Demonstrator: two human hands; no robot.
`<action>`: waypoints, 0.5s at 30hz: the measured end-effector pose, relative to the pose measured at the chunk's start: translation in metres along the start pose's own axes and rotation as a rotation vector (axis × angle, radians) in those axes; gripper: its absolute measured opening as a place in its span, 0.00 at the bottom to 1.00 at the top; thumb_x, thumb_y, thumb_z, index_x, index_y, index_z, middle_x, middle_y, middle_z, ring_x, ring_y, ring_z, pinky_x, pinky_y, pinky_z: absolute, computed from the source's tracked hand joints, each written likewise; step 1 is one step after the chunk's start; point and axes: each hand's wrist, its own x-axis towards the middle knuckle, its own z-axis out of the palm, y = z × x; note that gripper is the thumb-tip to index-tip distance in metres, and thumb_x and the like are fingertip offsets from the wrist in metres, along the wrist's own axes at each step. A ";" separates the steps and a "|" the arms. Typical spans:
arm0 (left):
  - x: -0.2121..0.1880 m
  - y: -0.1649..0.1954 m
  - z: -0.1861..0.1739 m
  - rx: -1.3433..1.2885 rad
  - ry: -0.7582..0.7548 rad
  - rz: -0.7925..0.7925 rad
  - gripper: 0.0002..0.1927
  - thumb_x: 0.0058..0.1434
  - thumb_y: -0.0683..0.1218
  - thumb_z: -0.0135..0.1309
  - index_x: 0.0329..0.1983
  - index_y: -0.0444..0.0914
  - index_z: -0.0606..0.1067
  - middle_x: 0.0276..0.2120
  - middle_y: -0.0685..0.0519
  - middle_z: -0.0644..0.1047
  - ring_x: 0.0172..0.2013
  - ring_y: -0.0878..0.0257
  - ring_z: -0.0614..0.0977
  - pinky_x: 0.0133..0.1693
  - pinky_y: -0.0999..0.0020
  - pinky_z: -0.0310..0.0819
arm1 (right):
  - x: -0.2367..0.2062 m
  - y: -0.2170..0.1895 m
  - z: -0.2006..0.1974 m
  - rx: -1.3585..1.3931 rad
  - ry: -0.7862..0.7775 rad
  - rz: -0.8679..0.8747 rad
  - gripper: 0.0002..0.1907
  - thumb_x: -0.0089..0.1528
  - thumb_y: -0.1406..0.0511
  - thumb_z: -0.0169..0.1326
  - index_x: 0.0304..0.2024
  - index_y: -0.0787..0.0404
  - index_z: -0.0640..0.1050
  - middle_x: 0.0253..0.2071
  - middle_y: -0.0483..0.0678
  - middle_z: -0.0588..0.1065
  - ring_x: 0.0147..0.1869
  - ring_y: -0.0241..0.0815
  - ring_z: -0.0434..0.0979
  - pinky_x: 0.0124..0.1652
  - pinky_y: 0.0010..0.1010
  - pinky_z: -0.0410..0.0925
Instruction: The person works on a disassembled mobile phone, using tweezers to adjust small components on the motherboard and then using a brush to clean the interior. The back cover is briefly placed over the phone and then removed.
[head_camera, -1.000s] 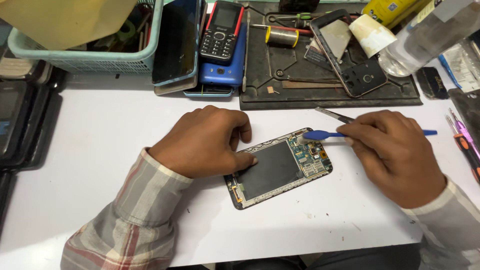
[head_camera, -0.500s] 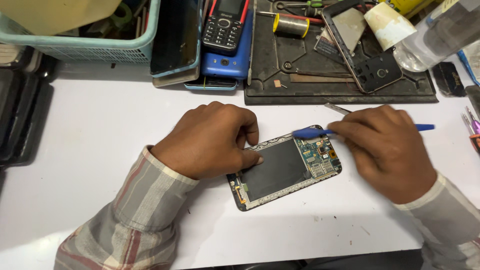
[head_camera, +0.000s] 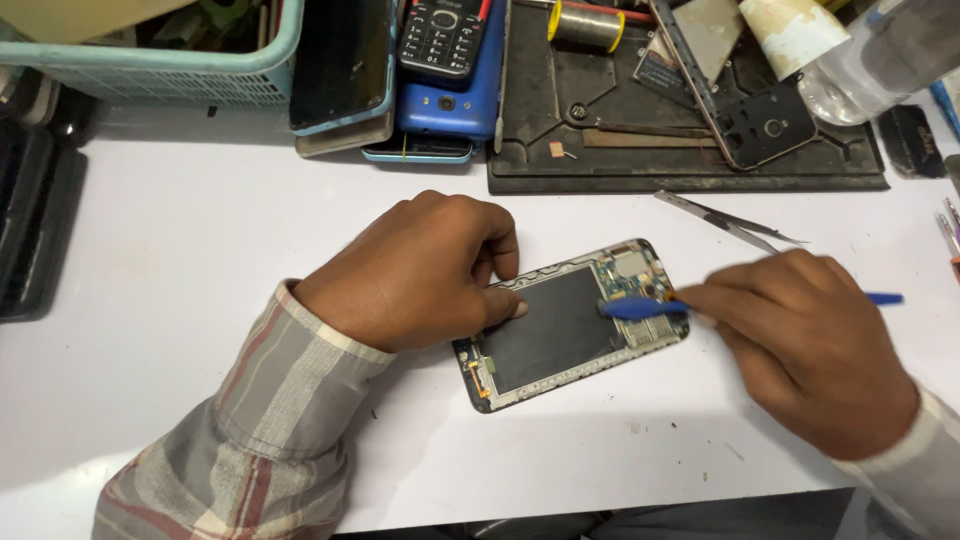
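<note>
blue tool tip blurred, shaft hidden inside right hand

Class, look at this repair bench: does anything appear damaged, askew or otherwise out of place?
Yes. The opened phone lies askew on the white table, back cover off and circuit board bare, held by the left hand. Loose tweezers lie beside the black work mat.

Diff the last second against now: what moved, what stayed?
The right hand brought the blue pry tool down from the opened phone's top edge onto its circuit board. The metal tweezers, earlier by that hand, now lie apart on the table. The left hand still pins the phone; no grip changed.
</note>
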 end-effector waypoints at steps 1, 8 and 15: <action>0.001 0.000 0.000 -0.002 -0.010 -0.006 0.13 0.49 0.50 0.69 0.29 0.38 0.78 0.19 0.50 0.78 0.22 0.59 0.81 0.29 0.62 0.73 | -0.004 -0.002 -0.002 -0.010 -0.014 0.019 0.19 0.53 0.73 0.56 0.46 0.56 0.82 0.42 0.43 0.78 0.43 0.44 0.73 0.44 0.39 0.64; 0.001 -0.001 0.002 0.002 -0.002 0.034 0.13 0.48 0.49 0.69 0.28 0.38 0.78 0.20 0.51 0.79 0.23 0.60 0.81 0.28 0.62 0.73 | -0.019 -0.003 -0.006 0.011 -0.034 0.016 0.22 0.51 0.73 0.55 0.47 0.57 0.82 0.44 0.43 0.79 0.46 0.43 0.75 0.46 0.37 0.65; 0.001 0.000 0.003 0.002 -0.024 0.011 0.13 0.49 0.49 0.68 0.29 0.38 0.78 0.20 0.50 0.79 0.23 0.59 0.82 0.29 0.62 0.74 | -0.028 -0.006 0.001 0.052 -0.018 0.045 0.19 0.54 0.73 0.55 0.48 0.57 0.81 0.44 0.44 0.79 0.47 0.43 0.75 0.47 0.37 0.66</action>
